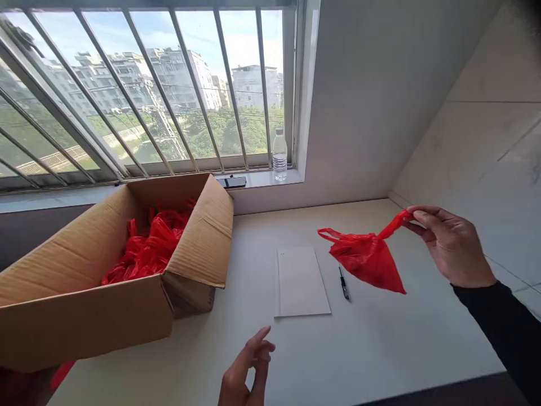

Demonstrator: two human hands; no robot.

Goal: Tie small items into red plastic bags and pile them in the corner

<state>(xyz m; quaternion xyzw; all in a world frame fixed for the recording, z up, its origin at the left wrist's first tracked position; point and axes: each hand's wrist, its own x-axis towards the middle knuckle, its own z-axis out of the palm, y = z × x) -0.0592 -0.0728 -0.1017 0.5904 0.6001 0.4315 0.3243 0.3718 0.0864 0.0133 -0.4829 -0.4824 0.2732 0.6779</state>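
My right hand (443, 239) pinches one handle of a red plastic bag (372, 262) between thumb and fingers, at the right of the head view. The bag hangs above the white table, tilted, its other handle loose toward the left. Something inside gives it some shape, but its contents are hidden. At the bottom middle, my left hand (249, 369) is raised with the index finger stretched out and the other fingers bent; it holds nothing. Nearest to it lies a white notebook (302, 282). A black pen (344, 285) lies beside the notebook, below the bag.
At the left stands an open cardboard box (84, 321) with several red plastic bags (156, 242) inside. A clear water bottle (279, 155) and a phone (231, 182) are on the windowsill (264, 179). Walls bound the table (245, 259) at back and right.
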